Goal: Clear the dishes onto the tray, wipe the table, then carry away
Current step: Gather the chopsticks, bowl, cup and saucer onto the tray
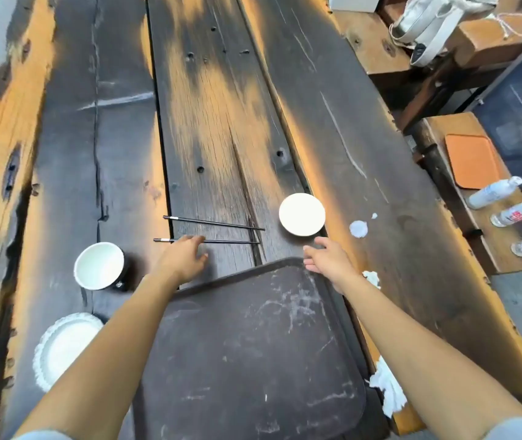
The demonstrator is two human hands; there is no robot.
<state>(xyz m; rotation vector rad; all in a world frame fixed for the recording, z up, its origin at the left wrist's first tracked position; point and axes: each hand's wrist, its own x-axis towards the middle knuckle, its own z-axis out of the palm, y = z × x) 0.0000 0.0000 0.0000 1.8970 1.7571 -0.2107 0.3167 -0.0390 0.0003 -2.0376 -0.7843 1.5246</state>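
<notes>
A dark scratched tray (253, 360) lies on the wooden table (364, 154) right in front of me. My left hand (183, 258) hovers open just over the nearer of two black chopsticks (215, 223), beyond the tray's far left corner. Beside the tray's far right corner, my right hand (326, 260) is open, just short of a small white dish (301, 214). A white bowl with a dark outside (100, 265) stands to the left. Near my left forearm lies a white scalloped plate (59, 347).
White spill spots (358, 229) mark the table right of the dish. Crumpled white tissue (386, 389) lies by the tray's right edge. A bench at the right holds an orange tray (472, 160) and several plastic bottles (494, 192). A pale bag (427, 27) sits at the back right.
</notes>
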